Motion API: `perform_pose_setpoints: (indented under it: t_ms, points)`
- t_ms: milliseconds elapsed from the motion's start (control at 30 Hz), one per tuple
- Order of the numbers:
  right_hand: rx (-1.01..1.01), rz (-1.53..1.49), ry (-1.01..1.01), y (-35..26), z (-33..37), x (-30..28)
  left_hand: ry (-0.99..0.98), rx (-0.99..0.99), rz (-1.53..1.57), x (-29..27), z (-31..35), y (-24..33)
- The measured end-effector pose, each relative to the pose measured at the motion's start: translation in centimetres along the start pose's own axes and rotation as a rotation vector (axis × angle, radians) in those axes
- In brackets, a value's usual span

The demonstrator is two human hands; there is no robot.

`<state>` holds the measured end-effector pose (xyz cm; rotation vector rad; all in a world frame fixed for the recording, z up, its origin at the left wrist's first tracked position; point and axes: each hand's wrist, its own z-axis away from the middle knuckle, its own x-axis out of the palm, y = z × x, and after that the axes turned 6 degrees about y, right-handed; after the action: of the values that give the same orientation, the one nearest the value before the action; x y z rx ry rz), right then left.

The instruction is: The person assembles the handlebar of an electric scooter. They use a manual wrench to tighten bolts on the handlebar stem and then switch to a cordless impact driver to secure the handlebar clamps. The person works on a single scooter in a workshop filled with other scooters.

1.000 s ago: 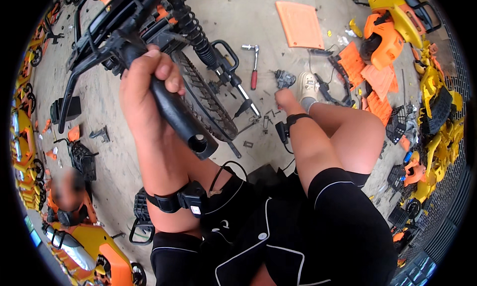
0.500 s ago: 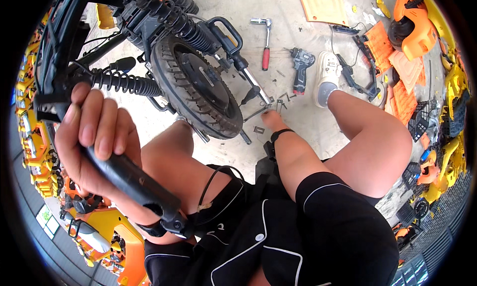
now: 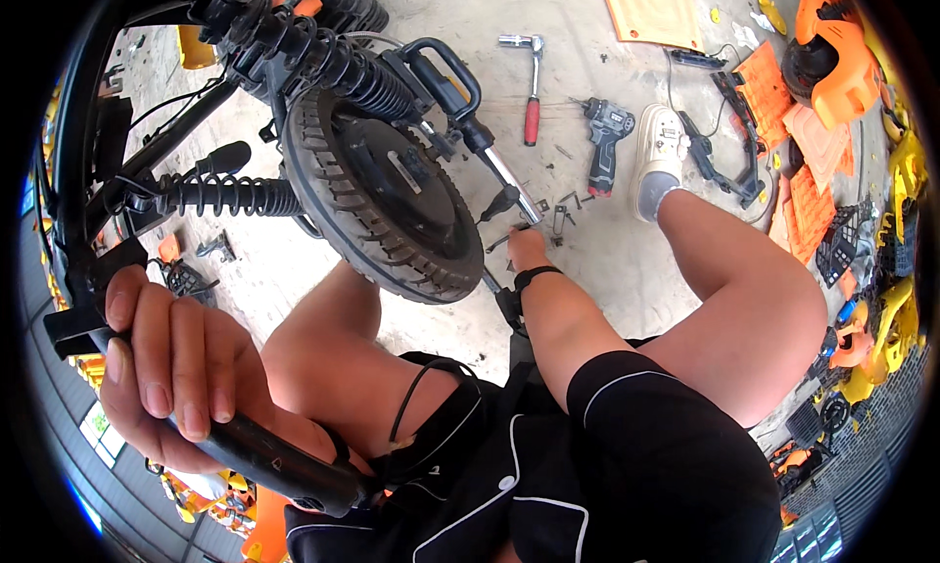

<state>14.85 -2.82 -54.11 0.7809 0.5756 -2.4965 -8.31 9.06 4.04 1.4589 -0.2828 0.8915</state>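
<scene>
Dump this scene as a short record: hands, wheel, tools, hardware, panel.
left_hand: left hand closed around a black tube
right_hand: right hand low, by the end of a chrome tube; grip and contact unclear
wheel: treaded wheel, tilted, with a black coil-spring shock absorber to its left
tools: red-handled ratchet wrench, left of a cordless drill; both on the floor
hardware: loose small metal parts near right hand
panel: orange panel, beyond the drill

Cannot see fingertips of right hand [image 3: 527, 246] at two o'clock, nor top of orange panel [image 3: 654, 13], cropped at one.
</scene>
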Motion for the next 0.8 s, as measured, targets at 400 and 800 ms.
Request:
perform_pose_setpoints:
  t_ms: [400, 800]
  points:
    - [-0.220, 0.112, 0.436, -6.1, 1.6, -12.7, 0.027, 0.011, 0.006, -0.1, 0.2, 0.0]
    - [-0.039, 0.207, 0.298, -13.1, -8.6, -22.3, 0.071, 0.050, -0.039, 0.2, 0.3, -0.2]
